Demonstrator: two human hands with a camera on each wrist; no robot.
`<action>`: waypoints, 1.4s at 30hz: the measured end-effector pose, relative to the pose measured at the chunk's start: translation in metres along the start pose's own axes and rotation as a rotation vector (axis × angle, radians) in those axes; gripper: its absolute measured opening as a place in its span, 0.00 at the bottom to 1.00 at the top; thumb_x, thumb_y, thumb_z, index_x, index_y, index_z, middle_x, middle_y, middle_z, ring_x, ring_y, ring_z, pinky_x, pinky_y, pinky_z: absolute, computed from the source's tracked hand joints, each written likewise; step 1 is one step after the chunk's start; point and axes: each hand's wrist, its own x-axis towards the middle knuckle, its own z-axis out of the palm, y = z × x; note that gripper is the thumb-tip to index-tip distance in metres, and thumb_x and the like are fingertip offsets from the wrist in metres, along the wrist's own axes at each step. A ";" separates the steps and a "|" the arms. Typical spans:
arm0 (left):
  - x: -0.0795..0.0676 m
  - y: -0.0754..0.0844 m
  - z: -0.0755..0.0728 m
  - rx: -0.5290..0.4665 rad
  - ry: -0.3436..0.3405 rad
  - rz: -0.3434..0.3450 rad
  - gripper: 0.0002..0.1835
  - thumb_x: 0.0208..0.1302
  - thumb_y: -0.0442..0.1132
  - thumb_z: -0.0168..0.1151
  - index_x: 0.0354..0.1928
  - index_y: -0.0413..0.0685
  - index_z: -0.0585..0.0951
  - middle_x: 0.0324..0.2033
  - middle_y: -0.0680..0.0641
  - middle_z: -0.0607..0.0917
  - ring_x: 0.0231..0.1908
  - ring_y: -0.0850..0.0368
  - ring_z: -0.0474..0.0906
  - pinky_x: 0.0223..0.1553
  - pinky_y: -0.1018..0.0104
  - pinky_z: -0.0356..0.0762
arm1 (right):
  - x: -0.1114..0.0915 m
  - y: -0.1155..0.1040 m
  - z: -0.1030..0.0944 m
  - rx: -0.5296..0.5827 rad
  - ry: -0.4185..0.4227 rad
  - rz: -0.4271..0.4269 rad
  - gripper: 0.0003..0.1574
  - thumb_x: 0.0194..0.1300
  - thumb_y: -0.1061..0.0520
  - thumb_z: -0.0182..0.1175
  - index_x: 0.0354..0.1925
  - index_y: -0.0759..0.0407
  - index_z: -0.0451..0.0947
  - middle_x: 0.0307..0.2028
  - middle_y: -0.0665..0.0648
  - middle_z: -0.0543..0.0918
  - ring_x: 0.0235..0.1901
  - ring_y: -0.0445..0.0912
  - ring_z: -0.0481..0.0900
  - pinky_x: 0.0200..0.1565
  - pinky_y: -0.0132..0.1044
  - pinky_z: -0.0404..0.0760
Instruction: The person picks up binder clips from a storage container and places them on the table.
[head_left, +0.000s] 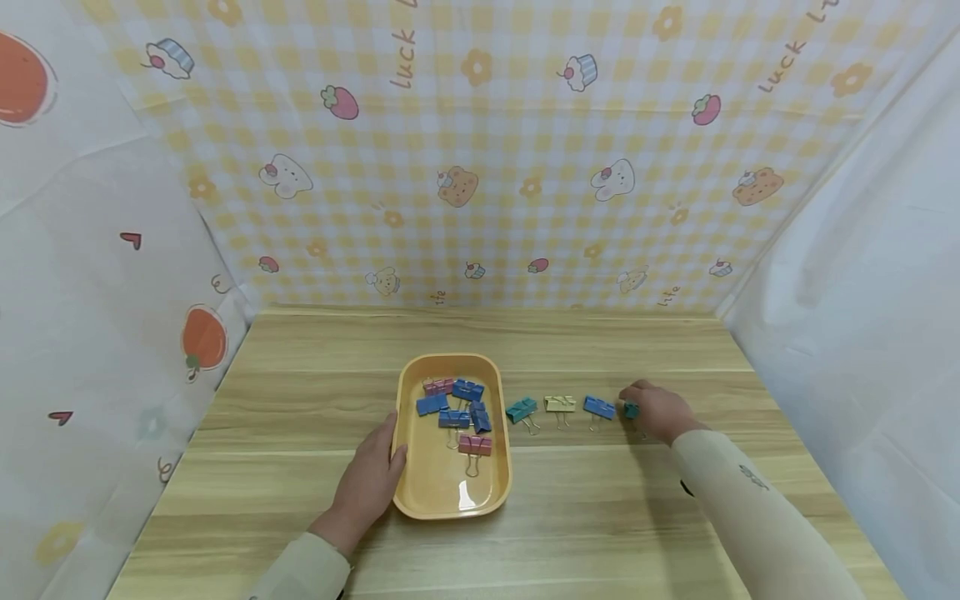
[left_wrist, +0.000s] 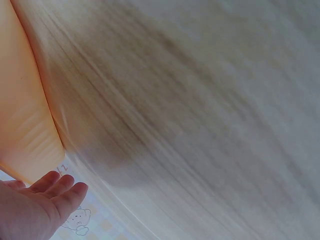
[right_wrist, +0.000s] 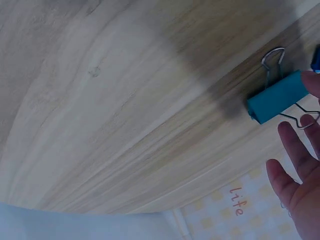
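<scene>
My left hand holds the left side of a yellow tray, thumb over the rim and fingers along its outer wall. In the left wrist view the fingers show beside the tray's wall. Several blue and pink binder clips lie in the tray, among them a pink binder clip. At the right end of a row on the table, my right hand pinches a teal binder clip by one end. Its thumb overlaps the clip's body, and a fingertip is right at a wire handle.
Between tray and right hand lie a teal clip, a pale yellow clip and a blue clip, spaced in a row on the wooden table. A patterned cloth hangs behind, with white cloth at the right.
</scene>
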 end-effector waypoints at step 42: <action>0.000 0.000 -0.001 -0.020 -0.009 -0.004 0.33 0.74 0.42 0.48 0.74 0.38 0.52 0.68 0.33 0.64 0.67 0.35 0.60 0.66 0.41 0.60 | 0.006 -0.096 -0.046 -0.047 0.284 -0.105 0.49 0.54 0.51 0.73 0.69 0.59 0.63 0.69 0.66 0.62 0.68 0.65 0.57 0.60 0.69 0.63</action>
